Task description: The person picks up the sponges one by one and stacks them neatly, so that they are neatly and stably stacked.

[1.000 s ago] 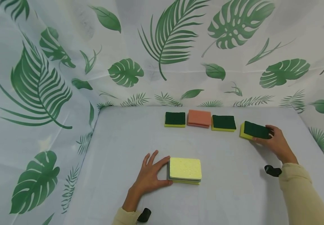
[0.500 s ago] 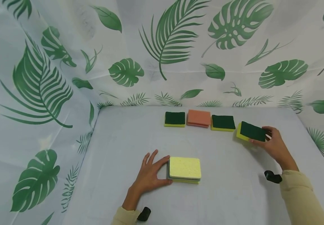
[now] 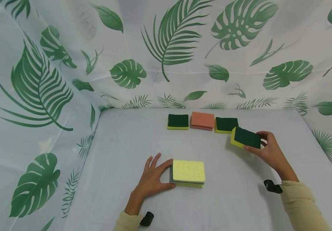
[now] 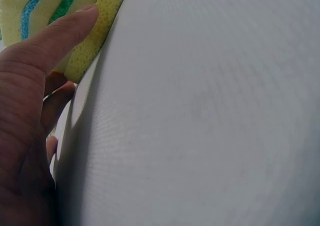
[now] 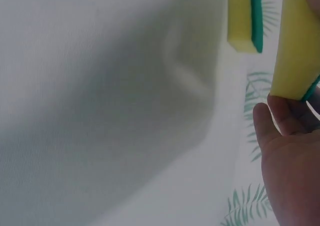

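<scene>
My right hand [image 3: 271, 154] pinches a yellow scrub sponge with a dark green face [image 3: 247, 138] by its right end. The sponge is tilted and raised off the table, its shadow below; in the right wrist view its yellow side [image 5: 297, 45] shows. At the front middle lies a stack of sponges [image 3: 188, 171] with a pale yellow top. My left hand [image 3: 153, 179] holds the stack's left end between thumb and index finger, the other fingers spread. In the left wrist view, the thumb [image 4: 65, 33] lies along the stack's yellow, blue and green layers.
Along the back of the white table [image 3: 120, 138] sit a green-topped sponge [image 3: 178, 121], an orange sponge or folded cloth [image 3: 202, 119] and another green-topped sponge [image 3: 226, 123], which the held sponge partly overlaps. A leaf-printed white curtain [image 3: 183, 73] hangs behind and at the sides.
My right hand has lifted the green-topped sponge off the table at the right end of the row and carried it left and towards me. The left hand stays at the stack.
</scene>
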`<state>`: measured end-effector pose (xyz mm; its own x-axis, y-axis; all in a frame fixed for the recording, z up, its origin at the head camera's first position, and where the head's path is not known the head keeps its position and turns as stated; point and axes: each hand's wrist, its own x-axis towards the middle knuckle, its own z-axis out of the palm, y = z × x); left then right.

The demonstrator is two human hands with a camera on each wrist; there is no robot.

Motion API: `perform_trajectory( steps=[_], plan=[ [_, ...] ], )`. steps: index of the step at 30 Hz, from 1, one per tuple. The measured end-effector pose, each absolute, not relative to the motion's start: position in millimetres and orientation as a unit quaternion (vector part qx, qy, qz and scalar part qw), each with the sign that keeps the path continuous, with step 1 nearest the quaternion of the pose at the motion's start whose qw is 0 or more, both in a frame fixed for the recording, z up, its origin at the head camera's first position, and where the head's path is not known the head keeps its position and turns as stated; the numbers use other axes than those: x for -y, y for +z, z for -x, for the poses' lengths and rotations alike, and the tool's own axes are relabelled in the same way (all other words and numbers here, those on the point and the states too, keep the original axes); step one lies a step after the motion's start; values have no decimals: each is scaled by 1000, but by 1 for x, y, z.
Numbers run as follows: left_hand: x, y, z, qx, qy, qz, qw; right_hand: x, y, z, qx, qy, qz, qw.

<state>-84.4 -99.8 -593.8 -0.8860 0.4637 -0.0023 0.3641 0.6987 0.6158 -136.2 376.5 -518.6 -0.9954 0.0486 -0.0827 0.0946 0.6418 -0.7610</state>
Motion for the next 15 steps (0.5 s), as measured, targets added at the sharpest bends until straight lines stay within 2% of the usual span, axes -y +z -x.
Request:
perform_trajectory(
  steps=[15],
  plan=[
    [100, -593, 85, -918, 315, -223, 87, -329, -504, 127, -900, -434, 2, 33]
  ],
)
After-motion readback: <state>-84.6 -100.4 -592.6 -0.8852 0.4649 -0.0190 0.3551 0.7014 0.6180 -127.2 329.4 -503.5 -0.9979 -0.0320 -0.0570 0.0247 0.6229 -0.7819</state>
